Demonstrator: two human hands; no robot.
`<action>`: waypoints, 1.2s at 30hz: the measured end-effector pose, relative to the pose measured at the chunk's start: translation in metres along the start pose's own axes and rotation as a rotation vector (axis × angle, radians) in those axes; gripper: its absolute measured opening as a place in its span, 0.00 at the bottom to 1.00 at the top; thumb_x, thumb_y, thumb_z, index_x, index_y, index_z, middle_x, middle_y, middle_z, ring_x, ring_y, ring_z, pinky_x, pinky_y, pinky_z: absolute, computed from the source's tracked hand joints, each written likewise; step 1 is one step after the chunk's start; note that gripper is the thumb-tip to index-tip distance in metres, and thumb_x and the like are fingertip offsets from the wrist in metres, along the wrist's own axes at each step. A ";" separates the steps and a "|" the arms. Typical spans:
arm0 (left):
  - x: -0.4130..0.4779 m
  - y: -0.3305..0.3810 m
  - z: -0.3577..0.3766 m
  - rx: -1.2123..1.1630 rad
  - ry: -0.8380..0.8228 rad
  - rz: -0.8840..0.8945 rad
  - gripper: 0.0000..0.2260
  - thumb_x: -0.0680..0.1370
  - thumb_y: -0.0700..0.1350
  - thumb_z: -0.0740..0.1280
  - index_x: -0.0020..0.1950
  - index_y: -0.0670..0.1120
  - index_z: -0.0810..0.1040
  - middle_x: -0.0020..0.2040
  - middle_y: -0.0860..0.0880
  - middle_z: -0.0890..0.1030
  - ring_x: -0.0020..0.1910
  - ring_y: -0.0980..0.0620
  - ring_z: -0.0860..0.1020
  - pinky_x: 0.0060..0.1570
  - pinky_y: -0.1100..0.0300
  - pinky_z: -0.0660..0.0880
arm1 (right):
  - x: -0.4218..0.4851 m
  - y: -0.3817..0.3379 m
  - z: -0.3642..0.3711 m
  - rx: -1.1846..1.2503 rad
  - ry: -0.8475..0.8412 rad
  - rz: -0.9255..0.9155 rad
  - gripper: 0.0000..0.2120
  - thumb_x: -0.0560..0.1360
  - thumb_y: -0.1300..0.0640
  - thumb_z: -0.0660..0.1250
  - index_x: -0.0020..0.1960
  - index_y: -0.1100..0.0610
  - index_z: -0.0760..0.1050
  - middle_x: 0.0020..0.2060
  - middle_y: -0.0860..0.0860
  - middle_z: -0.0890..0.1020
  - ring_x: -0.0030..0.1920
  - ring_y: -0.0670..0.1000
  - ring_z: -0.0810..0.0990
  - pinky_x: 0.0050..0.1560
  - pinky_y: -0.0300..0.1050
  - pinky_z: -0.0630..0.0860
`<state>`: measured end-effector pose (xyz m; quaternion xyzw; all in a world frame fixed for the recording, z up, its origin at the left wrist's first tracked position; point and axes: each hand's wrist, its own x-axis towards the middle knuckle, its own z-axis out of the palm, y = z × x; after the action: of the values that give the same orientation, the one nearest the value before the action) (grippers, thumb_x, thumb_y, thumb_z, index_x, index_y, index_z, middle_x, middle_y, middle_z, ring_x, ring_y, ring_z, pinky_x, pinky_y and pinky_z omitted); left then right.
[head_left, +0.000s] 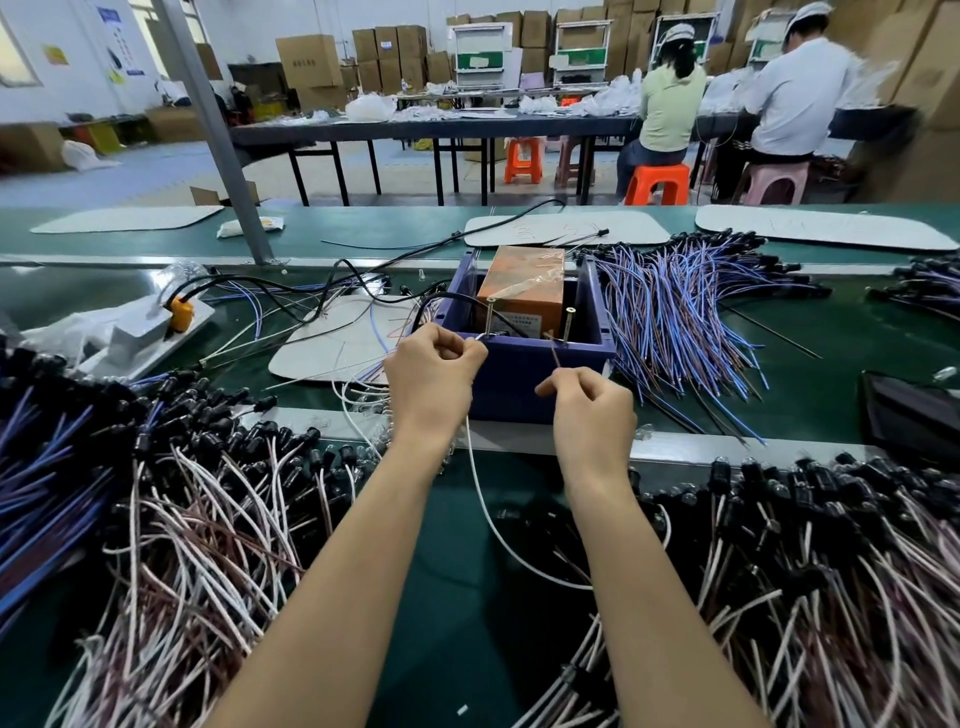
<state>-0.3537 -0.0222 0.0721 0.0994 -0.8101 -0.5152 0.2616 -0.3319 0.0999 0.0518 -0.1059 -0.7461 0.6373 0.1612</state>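
A blue plastic box (540, 369) stands mid-table with an orange block (524, 291) inside and two upright screws, one on the left (490, 317) and one on the right (564, 325), at its near rim. My left hand (431, 374) pinches the end of a white wire (488, 514) against the left screw. My right hand (592, 410) pinches a brown wire (555, 356) whose tip reaches toward the right screw. The white wire loops down between my forearms.
Piles of white and brown wires with black sockets lie at the near left (197, 509) and near right (810, 561). Blue and purple wire bundles (675, 312) fan out right of the box. An orange tool (182, 312) sits left. Two people work at a far table.
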 end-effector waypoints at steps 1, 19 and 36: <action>0.000 0.000 0.000 0.001 -0.002 -0.001 0.09 0.73 0.44 0.70 0.34 0.49 0.74 0.29 0.50 0.77 0.31 0.47 0.77 0.37 0.55 0.77 | 0.000 0.000 0.000 0.011 0.022 0.003 0.13 0.76 0.57 0.62 0.34 0.54 0.78 0.15 0.41 0.68 0.22 0.41 0.67 0.25 0.33 0.61; -0.002 0.004 0.000 -0.001 -0.012 0.002 0.09 0.73 0.43 0.70 0.34 0.49 0.74 0.29 0.50 0.77 0.30 0.46 0.78 0.37 0.52 0.78 | -0.001 0.000 0.002 0.007 0.096 0.053 0.13 0.75 0.57 0.62 0.34 0.57 0.78 0.26 0.51 0.76 0.34 0.53 0.74 0.36 0.45 0.70; -0.008 0.056 -0.050 -0.132 -0.245 0.059 0.07 0.75 0.40 0.68 0.36 0.44 0.78 0.23 0.53 0.75 0.22 0.57 0.70 0.26 0.65 0.69 | -0.011 -0.072 -0.047 0.024 -0.343 -0.048 0.13 0.74 0.59 0.64 0.33 0.59 0.82 0.23 0.47 0.71 0.27 0.47 0.66 0.33 0.41 0.67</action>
<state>-0.3148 -0.0326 0.1355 -0.0057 -0.8030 -0.5675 0.1817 -0.3008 0.1271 0.1282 0.0243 -0.7574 0.6507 0.0481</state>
